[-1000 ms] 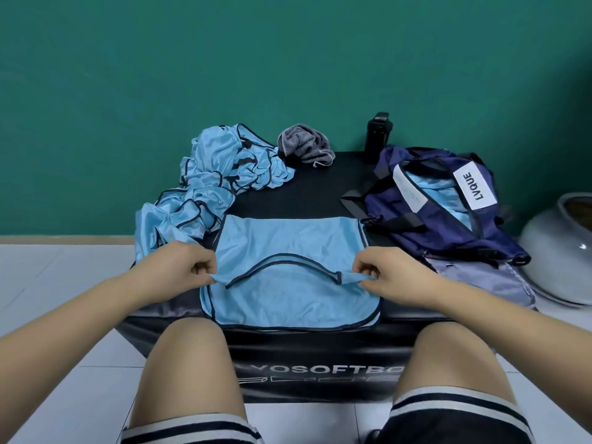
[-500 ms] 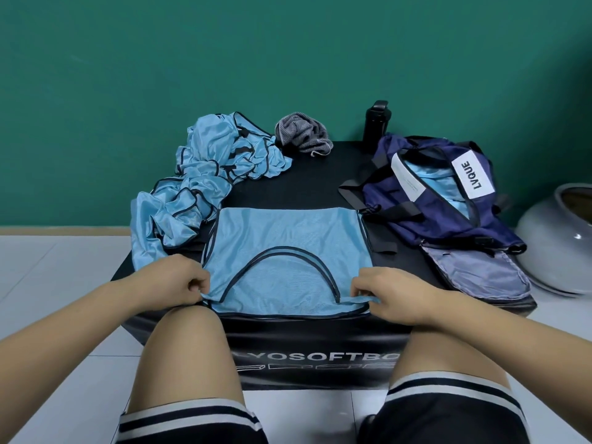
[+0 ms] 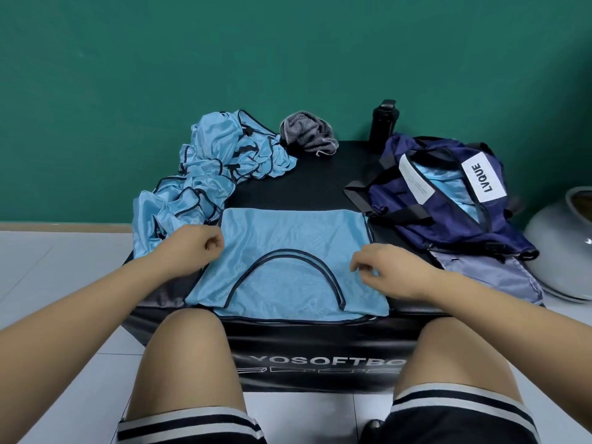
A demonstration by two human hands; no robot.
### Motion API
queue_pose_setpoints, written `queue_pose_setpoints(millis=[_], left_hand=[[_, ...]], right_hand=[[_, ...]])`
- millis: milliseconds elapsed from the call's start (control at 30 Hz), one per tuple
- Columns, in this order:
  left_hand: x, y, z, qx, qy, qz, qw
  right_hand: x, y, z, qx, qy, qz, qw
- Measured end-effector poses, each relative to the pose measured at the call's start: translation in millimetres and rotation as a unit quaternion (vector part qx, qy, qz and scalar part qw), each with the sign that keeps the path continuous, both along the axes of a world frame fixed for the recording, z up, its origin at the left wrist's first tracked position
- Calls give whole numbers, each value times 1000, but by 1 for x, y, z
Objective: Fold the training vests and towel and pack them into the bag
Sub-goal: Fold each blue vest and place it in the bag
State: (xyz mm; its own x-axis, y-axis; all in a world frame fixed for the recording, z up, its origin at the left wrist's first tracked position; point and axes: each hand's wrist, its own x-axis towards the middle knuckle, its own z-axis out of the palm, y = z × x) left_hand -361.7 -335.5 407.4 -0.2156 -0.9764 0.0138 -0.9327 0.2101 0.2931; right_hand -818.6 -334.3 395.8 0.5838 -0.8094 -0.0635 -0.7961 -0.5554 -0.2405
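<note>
Vest (image 3: 288,238) lies flat at six o'clock: light, floppy mesh, probably best taken by its side edges. Left hand (image 3: 189,251) at nine, right hand (image 3: 390,274) at three, fingers curled there; gripping or not, can't tell.

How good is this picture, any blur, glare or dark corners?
Head view: soft, even light, no glare; the spread vest and the LVQUE label on the bag are sharp; the lower print line on the black box is smeared; the wall darkens toward the upper right corner.
</note>
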Motion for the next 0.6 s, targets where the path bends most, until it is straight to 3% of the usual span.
queue_pose_setpoints(millis=[200, 333, 600], left_hand=[[-1, -38, -26, -13, -17, 13, 1000], [-3, -58, -36, 6, 9, 48, 999], [3, -77, -40, 18, -77, 74, 994]], right_hand=[[7, -43, -12, -77, 26, -21, 997], [14, -67, -21, -75, 53, -32, 995], [-11, -93, -37, -74, 68, -59, 993]])
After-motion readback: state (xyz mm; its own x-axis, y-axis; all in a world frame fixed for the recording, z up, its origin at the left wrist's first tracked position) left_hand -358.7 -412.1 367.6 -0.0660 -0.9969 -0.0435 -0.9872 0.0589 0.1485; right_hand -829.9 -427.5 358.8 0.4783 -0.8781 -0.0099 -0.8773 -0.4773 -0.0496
